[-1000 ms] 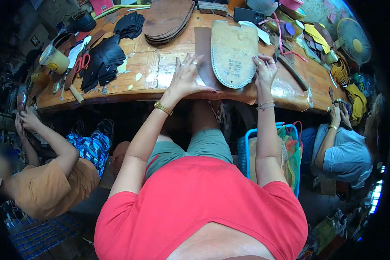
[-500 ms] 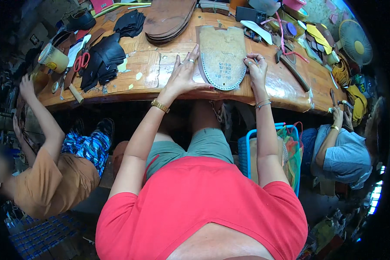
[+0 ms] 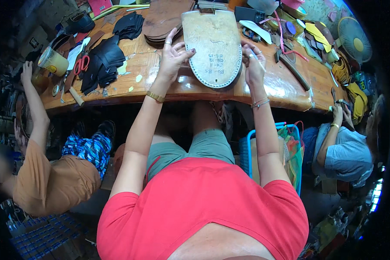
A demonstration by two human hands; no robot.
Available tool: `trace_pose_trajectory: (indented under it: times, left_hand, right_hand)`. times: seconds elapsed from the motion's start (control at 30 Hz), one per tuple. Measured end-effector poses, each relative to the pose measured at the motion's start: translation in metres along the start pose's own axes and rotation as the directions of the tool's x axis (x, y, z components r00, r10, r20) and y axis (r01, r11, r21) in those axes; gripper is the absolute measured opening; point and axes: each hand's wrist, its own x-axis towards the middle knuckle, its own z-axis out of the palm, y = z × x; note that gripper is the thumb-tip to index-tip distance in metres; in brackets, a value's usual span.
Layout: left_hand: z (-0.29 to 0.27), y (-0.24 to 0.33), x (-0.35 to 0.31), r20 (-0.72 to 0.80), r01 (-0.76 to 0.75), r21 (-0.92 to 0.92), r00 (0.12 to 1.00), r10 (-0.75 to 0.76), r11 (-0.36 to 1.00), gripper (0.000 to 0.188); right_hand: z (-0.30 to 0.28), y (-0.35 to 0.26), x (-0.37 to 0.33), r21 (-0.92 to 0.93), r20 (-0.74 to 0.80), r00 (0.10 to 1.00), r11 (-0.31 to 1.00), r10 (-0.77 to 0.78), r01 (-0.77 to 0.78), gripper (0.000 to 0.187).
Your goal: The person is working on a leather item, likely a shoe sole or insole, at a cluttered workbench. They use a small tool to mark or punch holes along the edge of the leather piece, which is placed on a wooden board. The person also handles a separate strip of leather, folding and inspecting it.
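Observation:
In front of me is a beige, U-shaped template (image 3: 214, 41) with handwriting on it and small holes along its curved edge. It appears raised off the table, with a darker piece showing under its lower right rim. My left hand (image 3: 173, 60) is closed at the template's left edge, its thumb against the border. At the opposite edge, my right hand (image 3: 253, 69) has its fingers bent round a thin, pale pen-like stick (image 3: 259, 62). The fingertips of that hand meet the template's side or lie just behind it; which one is hard to tell.
Behind lies a stack of brown leather pieces (image 3: 164, 19). Black leather pieces (image 3: 102, 63) and red scissors (image 3: 81, 64) are left; a hammer (image 3: 292, 71) is right. A blue basket (image 3: 245, 151) stands beside my right leg. Co-workers (image 3: 60, 182) sit on both sides.
The template has come up off the table and shifted slightly away from me. My left hand has moved from lying spread beside it to its upper left edge. The pale stick now shows in my right hand.

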Motion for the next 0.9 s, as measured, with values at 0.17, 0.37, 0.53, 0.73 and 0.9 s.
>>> trace_pose_trajectory:
  times: [0.17, 0.37, 0.53, 0.73, 0.9]
  left_hand:
    - [-0.017, 0.009, -0.009, -0.004, -0.079, -0.012, 0.997, 0.079, 0.997, 0.086]
    - [-0.039, 0.004, -0.021, -0.139, -0.115, -0.076, 0.985, 0.104, 0.99, 0.078]
    - [-0.047, 0.004, -0.024, -0.159, -0.123, -0.09, 0.981, 0.107, 0.988, 0.072]
    - [-0.046, 0.008, -0.026, -0.23, -0.104, -0.202, 0.972, 0.056, 0.974, 0.07]
    - [-0.047, 0.007, -0.027, -0.222, -0.112, -0.23, 0.973, 0.06, 0.967, 0.068]
  right_hand:
    - [-0.034, -0.014, 0.043, -0.155, -0.013, 0.994, 0.983, -0.104, 0.101, 0.03]
    - [-0.063, 0.037, 0.083, -0.381, 0.135, 0.98, 0.906, -0.145, 0.186, 0.026]
    - [-0.041, 0.038, 0.074, -0.387, 0.134, 0.989, 0.915, -0.066, 0.114, 0.018]
    - [-0.043, 0.04, 0.067, -0.526, 0.211, 0.971, 0.824, -0.112, 0.21, 0.018]
    - [-0.036, 0.033, 0.06, -0.629, 0.209, 0.968, 0.739, -0.14, 0.242, 0.019]
